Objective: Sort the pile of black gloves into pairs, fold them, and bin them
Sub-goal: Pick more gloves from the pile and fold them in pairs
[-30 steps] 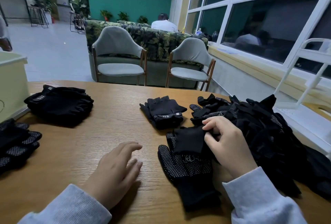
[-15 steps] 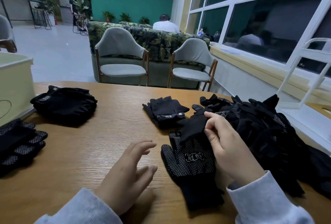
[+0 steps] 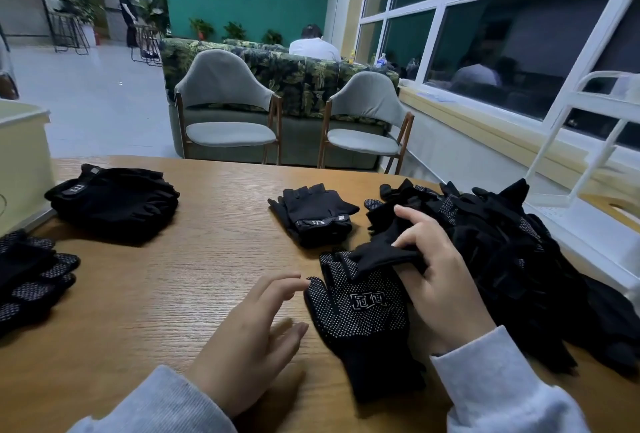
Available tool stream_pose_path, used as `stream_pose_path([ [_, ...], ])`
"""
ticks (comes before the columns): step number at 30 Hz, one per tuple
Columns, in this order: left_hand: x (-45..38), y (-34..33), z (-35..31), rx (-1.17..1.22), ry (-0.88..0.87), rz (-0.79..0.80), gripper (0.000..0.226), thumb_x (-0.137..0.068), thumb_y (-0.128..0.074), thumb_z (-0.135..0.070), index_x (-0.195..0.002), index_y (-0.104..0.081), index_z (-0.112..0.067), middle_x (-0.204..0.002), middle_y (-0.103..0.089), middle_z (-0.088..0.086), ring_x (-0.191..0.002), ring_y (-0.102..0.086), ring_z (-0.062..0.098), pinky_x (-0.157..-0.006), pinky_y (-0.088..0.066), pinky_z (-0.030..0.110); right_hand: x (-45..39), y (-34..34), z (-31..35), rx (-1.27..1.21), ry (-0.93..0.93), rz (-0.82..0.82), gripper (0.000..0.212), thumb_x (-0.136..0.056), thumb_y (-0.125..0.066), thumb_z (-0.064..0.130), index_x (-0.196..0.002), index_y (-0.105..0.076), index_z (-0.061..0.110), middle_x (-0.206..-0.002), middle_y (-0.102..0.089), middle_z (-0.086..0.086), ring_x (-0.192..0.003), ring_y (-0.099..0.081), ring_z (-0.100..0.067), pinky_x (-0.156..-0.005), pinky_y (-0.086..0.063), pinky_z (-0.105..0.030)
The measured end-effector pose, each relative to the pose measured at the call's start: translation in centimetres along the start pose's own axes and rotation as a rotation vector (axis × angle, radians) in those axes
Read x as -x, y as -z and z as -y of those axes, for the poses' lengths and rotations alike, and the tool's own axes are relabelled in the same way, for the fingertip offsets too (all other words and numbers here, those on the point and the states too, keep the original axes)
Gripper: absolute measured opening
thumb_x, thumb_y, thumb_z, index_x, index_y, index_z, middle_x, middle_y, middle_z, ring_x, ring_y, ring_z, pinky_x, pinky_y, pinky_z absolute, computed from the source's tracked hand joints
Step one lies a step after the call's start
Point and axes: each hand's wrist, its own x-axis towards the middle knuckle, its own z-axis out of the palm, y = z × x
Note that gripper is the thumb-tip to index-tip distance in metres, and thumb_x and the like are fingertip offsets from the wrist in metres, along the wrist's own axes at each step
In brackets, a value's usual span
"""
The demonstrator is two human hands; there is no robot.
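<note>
A person sorted black gloves at a wooden table [image 3: 145, 294]. The right hand [image 3: 440, 280] pinched a plain glove [image 3: 377, 252] between thumb and fingers at the near edge of the unsorted pile [image 3: 502, 245], apparently to lift it clear and check it for a match. Under it lay a dotted glove [image 3: 360, 315], palm up and flat, likely set there as the one to be paired. The left hand [image 3: 249, 332] hovered open beside that glove's thumb, fingers spread and holding nothing, seemingly ready to steady it. Beyond, a strapped pair [image 3: 315, 218] sat folded. Stacks of strapped gloves [image 3: 114, 204] and dotted ones [image 3: 31, 277] lay at the far left, just beside the pale bin [image 3: 20, 162], probably staged for binning.
</note>
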Motion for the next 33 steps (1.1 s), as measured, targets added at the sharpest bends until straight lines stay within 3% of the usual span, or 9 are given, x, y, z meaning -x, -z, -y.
stream_pose_path([
  [4, -0.2, 0.2, -0.3, -0.025, -0.057, -0.064, 0.048, -0.083, -0.054, -0.041, -0.126, -0.037, -0.049, -0.129, -0.040, -0.028, -0.110, -0.054, -0.003, -0.090, -0.036, 0.005, -0.2, -0.2, 1.9, -0.084, 0.129, -0.028, 0.009, -0.078, -0.061, 0.004, -0.082, -0.058, 0.011, -0.134, -0.049, 0.001, -0.127, -0.045, -0.007, -0.101, -0.033, -0.015],
  [11, -0.4, 0.4, -2.0, 0.077, -0.165, -0.295, 0.061, -0.079, -0.063, -0.028, -0.133, -0.037, -0.041, -0.135, -0.042, -0.018, -0.089, -0.065, 0.000, -0.077, -0.049, 0.016, -0.4, -2.2, 4.8, -0.175, 0.240, 0.030, 0.008, -0.078, -0.062, 0.001, -0.083, -0.059, 0.007, -0.135, -0.049, -0.003, -0.127, -0.046, -0.011, -0.101, -0.036, -0.020],
  [14, -0.2, 0.8, -1.8, 0.065, -0.185, -0.372, 0.053, -0.080, -0.061, -0.022, -0.128, -0.045, -0.036, -0.134, -0.045, -0.013, -0.105, -0.061, 0.008, -0.080, -0.054, 0.027, -0.2, -3.4, 5.5, -0.235, 0.240, 0.094, 0.024, -0.075, -0.063, -0.007, -0.086, -0.057, 0.014, -0.135, -0.049, -0.002, -0.128, -0.045, -0.011, -0.101, -0.037, -0.022],
  [17, -0.1, 1.6, -1.4, -0.016, -0.207, -0.423, 0.035, -0.081, -0.059, -0.019, -0.115, -0.055, -0.026, -0.129, -0.050, -0.006, -0.117, -0.053, 0.008, -0.093, -0.045, 0.019, -0.1, -4.6, 5.9, -0.257, 0.231, 0.154, 0.012, -0.081, -0.062, 0.005, -0.086, -0.056, 0.014, -0.133, -0.051, 0.001, -0.127, -0.045, -0.007, -0.101, -0.034, -0.015],
  [19, -0.2, 2.2, -0.8, -0.045, -0.187, -0.438, 0.025, -0.080, -0.058, -0.019, -0.105, -0.058, -0.024, -0.125, -0.053, 0.000, -0.116, -0.052, 0.007, -0.094, -0.040, 0.013, -0.3, -5.3, 5.7, -0.240, 0.197, 0.203, 0.013, -0.079, -0.063, 0.007, -0.086, -0.056, 0.016, -0.131, -0.052, 0.004, -0.126, -0.044, -0.001, -0.100, -0.031, -0.010],
  [23, -0.8, 3.7, 0.8, -0.054, -0.169, -0.375, 0.016, -0.078, -0.058, -0.019, -0.093, -0.057, -0.025, -0.132, -0.047, 0.004, -0.120, -0.050, 0.014, -0.095, -0.039, 0.015, -1.7, -6.8, 5.2, -0.177, 0.223, 0.286, 0.015, -0.072, -0.065, 0.005, -0.082, -0.056, 0.012, -0.127, -0.053, 0.001, -0.124, -0.044, -0.001, -0.098, -0.035, -0.012],
  [27, -1.3, 5.4, 2.6, -0.183, -0.251, -0.266, 0.018, -0.081, -0.068, -0.013, -0.089, -0.054, -0.020, -0.143, -0.035, 0.008, -0.132, -0.039, 0.018, -0.103, -0.033, 0.018, -2.8, -8.7, 5.2, -0.184, 0.324, 0.269, 0.020, -0.073, -0.073, 0.003, -0.078, -0.053, 0.004, -0.138, -0.046, -0.008, -0.130, -0.042, -0.012, -0.100, -0.043, -0.030],
  [30, -0.8, 6.4, 4.0, -0.184, -0.189, -0.161, 0.021, -0.076, -0.072, -0.015, -0.084, -0.054, -0.021, -0.146, -0.033, 0.006, -0.133, -0.038, 0.013, -0.103, -0.031, 0.016, -2.5, -9.8, 5.1, -0.112, 0.269, 0.412, 0.022, -0.074, -0.073, 0.006, -0.076, -0.051, 0.009, -0.146, -0.038, -0.006, -0.139, -0.029, -0.020, -0.109, -0.033, -0.042],
  [33, 0.8, 6.8, 5.0, -0.080, -0.029, 0.008, 0.024, -0.072, -0.074, -0.015, -0.076, -0.056, -0.031, -0.145, -0.034, -0.004, -0.122, -0.047, 0.004, -0.095, -0.038, 0.013, -1.2, -10.2, 4.5, -0.021, 0.146, 0.616, 0.032, -0.077, -0.072, 0.007, -0.071, -0.044, 0.023, -0.147, -0.036, -0.002, -0.142, -0.022, -0.014, -0.113, -0.024, -0.029],
])
